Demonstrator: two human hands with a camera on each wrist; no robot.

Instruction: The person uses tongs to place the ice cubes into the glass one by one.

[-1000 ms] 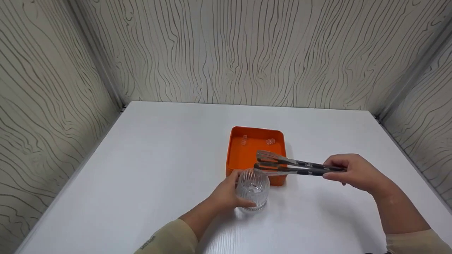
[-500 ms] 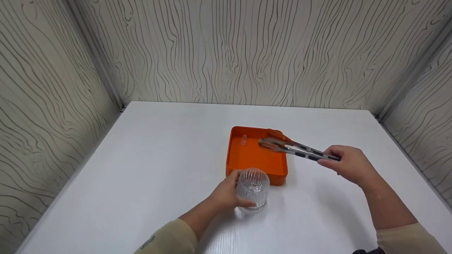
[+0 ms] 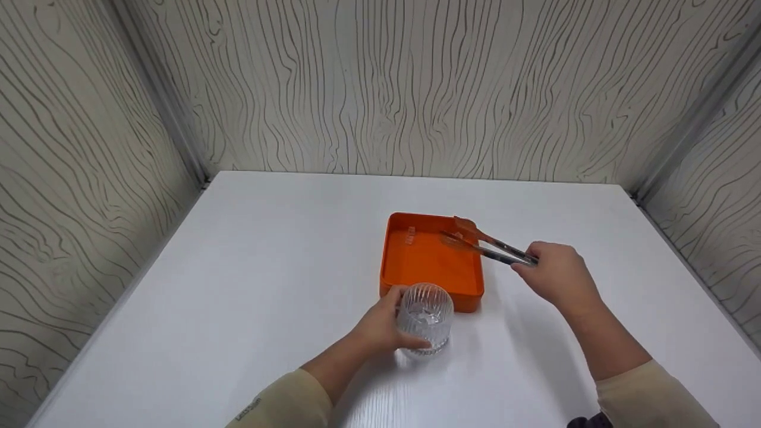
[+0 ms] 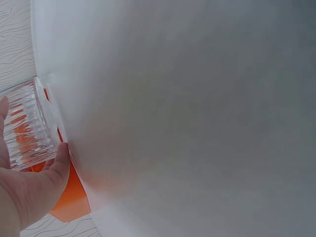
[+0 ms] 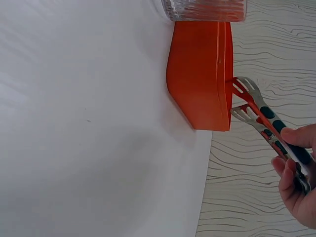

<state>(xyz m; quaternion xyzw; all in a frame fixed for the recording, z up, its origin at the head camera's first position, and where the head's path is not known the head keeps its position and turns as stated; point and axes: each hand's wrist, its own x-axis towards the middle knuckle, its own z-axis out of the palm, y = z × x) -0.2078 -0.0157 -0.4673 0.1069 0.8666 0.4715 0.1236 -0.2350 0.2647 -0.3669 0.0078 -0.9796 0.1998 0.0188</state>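
Observation:
My left hand (image 3: 380,326) grips a clear ribbed glass (image 3: 425,321) from its left side, thumb across the front; some clear pieces show inside. The glass stands upright on the table, just in front of an orange tray (image 3: 425,267). My right hand (image 3: 559,272) holds metal tongs (image 3: 505,252) by their dark handle end. The tongs' two arms are spread, and their tips reach into the tray's far right corner, around a small clear piece (image 3: 458,236) that is partly hidden. More clear pieces (image 3: 410,235) lie in the tray's far left corner. In the right wrist view the slotted tong heads (image 5: 248,91) dip past the tray's rim.
The white table (image 3: 285,249) runs back to a wood-grain patterned wall (image 3: 380,89). Patterned panels also stand at the left and right. A dark object (image 3: 590,421) shows beside the right sleeve at the bottom edge.
My right hand has moved left and slightly away from me. The tongs have gone from above the glass to the tray's far right corner and spread apart. The left hand and glass stay put.

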